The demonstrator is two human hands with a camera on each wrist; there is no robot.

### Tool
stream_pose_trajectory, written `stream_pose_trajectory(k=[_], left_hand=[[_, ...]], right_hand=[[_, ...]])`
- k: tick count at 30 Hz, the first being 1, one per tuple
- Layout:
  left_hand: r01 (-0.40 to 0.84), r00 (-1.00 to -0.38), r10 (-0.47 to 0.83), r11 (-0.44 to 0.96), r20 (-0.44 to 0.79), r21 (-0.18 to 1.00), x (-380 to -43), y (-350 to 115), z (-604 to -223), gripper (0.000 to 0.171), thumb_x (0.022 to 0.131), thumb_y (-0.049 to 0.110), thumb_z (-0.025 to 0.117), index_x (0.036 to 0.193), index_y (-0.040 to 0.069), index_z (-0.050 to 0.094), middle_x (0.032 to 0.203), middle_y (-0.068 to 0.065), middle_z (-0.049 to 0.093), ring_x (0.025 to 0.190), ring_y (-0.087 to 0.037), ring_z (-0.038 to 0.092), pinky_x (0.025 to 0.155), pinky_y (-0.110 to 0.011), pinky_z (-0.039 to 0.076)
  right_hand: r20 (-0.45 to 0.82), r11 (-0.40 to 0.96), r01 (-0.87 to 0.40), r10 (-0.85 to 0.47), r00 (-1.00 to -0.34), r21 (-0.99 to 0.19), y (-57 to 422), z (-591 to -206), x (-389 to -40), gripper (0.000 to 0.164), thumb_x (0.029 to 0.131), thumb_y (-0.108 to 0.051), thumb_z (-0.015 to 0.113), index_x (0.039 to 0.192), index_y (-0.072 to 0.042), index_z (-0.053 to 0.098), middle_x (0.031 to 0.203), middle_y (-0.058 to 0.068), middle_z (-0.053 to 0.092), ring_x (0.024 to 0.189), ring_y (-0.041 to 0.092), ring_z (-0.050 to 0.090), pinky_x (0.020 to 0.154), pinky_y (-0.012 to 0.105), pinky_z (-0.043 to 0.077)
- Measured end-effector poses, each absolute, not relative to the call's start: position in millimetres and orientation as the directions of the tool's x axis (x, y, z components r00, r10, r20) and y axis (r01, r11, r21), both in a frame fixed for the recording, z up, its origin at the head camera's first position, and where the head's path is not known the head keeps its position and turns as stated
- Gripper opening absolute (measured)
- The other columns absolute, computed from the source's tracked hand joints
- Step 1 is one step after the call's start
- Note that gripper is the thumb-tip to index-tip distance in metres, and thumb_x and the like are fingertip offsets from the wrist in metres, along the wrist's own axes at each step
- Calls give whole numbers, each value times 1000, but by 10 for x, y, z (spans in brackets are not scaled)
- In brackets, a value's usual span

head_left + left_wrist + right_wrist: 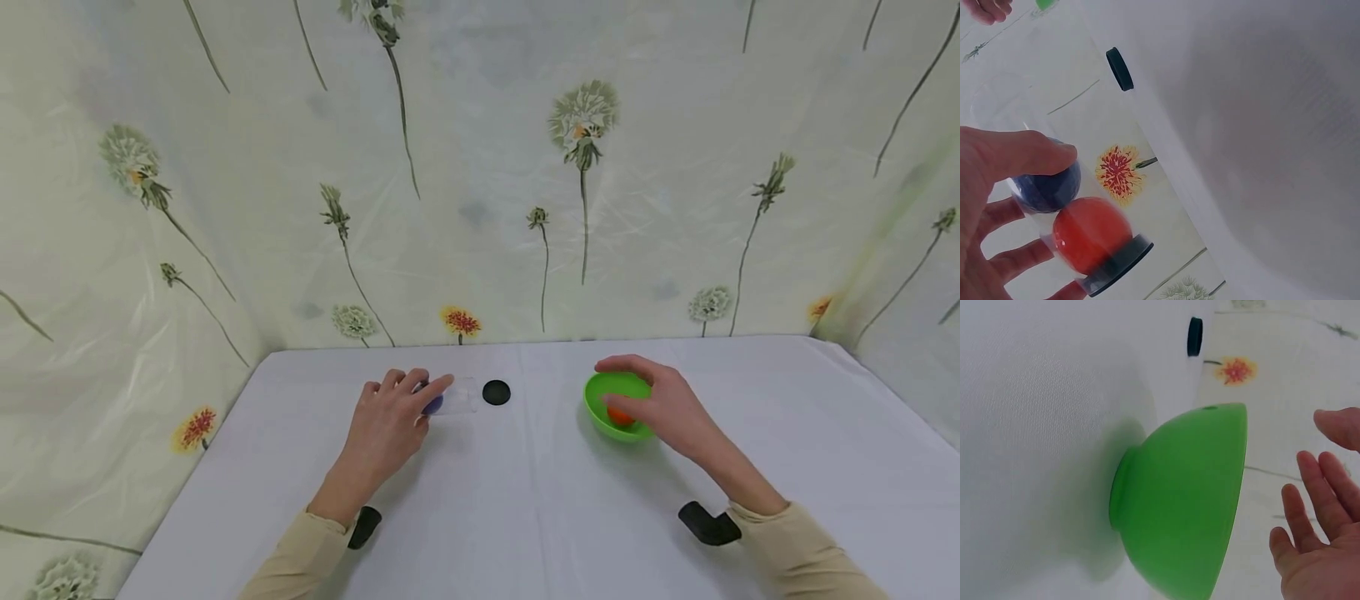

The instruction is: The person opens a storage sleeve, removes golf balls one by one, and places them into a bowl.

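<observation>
My left hand (390,419) grips a clear plastic tube (463,395), held tilted. Inside it sit a dark blue ball (1050,185) and, below that, a red-orange ball (1091,234). A dark cap (1117,265) closes the tube's lower end in the left wrist view. My right hand (671,408) hovers over the rim of a green bowl (1179,494), thumb apart from the extended fingers, with nothing held. An orange ball (621,416) lies in the bowl, partly covered by the thumb in the head view.
A loose round black lid (496,392) lies on the white-covered table (480,508), between the tube and the bowl. Behind stands a flower-patterned curtain (480,167), which also runs along the left and right sides. Black devices (708,525) show at both wrists.
</observation>
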State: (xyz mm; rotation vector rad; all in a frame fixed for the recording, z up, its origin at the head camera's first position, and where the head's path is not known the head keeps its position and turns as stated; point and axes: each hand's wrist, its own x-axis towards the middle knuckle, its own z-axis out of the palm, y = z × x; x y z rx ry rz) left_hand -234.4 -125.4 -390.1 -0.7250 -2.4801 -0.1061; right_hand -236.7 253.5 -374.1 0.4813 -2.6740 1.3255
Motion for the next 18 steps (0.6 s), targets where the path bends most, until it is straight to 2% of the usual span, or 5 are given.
stream_pose_trajectory(k=[6,10,13,18], left_hand=[[521,-693,486,848,533,-96,-2354,-1253,-3926,62,79,8,78,134,29,59,117,-2,60,102,-28,54,73,-45,46],[527,-680,492,844,544,-104,-2362,-1244,-3929,62,78,8,79,134,29,60,117,-2,59,102,-28,54,74,-45,46],[529,-677,494,842,545,-107,-2364,-1237,-3926,62,78,8,78,134,29,60,116,-1,59,101,-27,54,74,-45,46],[515,-690,489,850,534,-112,-2361,-1228,-3921,61,79,9,77,134,29,59,117,-2,59,101,-27,54,74,-44,46]], right_hand=[[254,538,-326,-206,-945,-777,2375,-3737,-2357,37,91,-28,72,126,-22,64,126,-4,62,126,19,47,99,50,38],[275,512,-340,-201,-940,-788,2269,-3732,-2351,35,90,-30,72,124,-25,64,125,-7,63,127,20,47,101,52,36],[279,497,-340,-196,-940,-799,2185,-3730,-2352,36,90,-31,73,125,-25,64,125,-7,63,128,22,48,104,53,34],[299,454,-366,-214,-930,-813,2035,-3730,-2375,38,90,-28,74,126,-20,64,124,-5,64,122,17,53,105,42,39]])
